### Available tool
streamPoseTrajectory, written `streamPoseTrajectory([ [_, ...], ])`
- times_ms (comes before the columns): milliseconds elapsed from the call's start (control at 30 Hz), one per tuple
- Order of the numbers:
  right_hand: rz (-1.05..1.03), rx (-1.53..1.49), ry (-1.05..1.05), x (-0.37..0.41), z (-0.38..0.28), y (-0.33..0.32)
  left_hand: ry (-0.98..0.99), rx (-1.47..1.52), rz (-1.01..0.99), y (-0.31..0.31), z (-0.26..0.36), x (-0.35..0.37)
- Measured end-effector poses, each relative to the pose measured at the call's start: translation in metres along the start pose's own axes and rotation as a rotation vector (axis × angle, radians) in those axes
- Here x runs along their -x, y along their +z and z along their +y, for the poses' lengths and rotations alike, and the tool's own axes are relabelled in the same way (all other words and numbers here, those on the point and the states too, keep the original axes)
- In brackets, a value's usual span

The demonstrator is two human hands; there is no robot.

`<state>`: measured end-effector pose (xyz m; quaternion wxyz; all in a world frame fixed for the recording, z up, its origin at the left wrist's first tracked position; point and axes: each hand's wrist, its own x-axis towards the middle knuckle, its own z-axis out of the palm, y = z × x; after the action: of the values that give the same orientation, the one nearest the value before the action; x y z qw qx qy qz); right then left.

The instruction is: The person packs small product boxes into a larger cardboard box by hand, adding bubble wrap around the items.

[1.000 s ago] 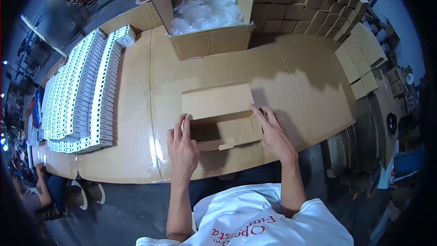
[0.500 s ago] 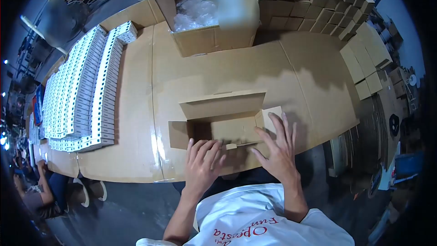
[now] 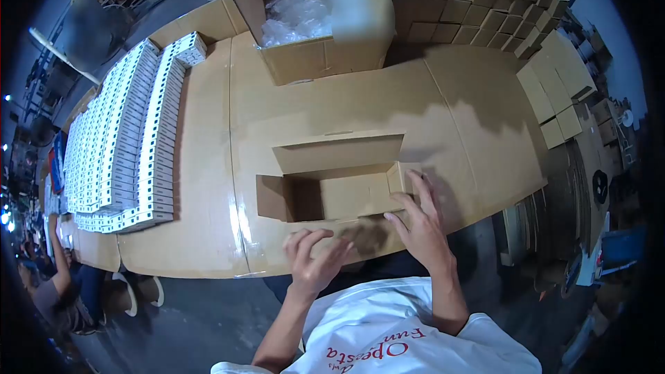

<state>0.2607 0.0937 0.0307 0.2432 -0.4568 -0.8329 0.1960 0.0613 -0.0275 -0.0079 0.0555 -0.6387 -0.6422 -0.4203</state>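
An open, empty cardboard box (image 3: 339, 194) sits near the table's front edge, with its back flap and left flap folded outward. My right hand (image 3: 421, 225) is at the box's right front corner, fingers spread and touching the right flap. Just in front of the box's left front side, my left hand (image 3: 313, 257) hovers with curled, parted fingers and nothing in it.
Rows of small white boxes (image 3: 125, 138) stand at the left. A large carton (image 3: 325, 59) of clear plastic bags is at the back. Stacked brown boxes (image 3: 478, 7) fill the back right, more cartons (image 3: 557, 90) the right. A person (image 3: 66, 291) sits at far left.
My left hand has come off the box's front edge toward my body. The small front flap is no longer seen standing there. My right hand has shifted slightly down and left.
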Motion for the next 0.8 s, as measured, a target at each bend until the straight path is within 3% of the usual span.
streamPoseTrajectory([
  [167, 0.065, -0.027, 0.021, 0.003, 0.001, -0.006, -0.181, 0.012, 0.077, -0.002, -0.026, 0.016],
  [333, 0.161, -0.042, -0.018, 0.000, 0.013, 0.012, -0.302, -0.002, -0.014, 0.002, -0.037, 0.005],
  [667, 0.326, 0.021, -0.105, -0.147, 0.064, 0.052, -0.106, -0.182, 0.209, 0.078, -0.115, -0.126],
  [800, 0.360, 0.046, -0.123, -0.200, 0.075, 0.063, -0.064, -0.218, 0.202, 0.100, -0.152, -0.170],
])
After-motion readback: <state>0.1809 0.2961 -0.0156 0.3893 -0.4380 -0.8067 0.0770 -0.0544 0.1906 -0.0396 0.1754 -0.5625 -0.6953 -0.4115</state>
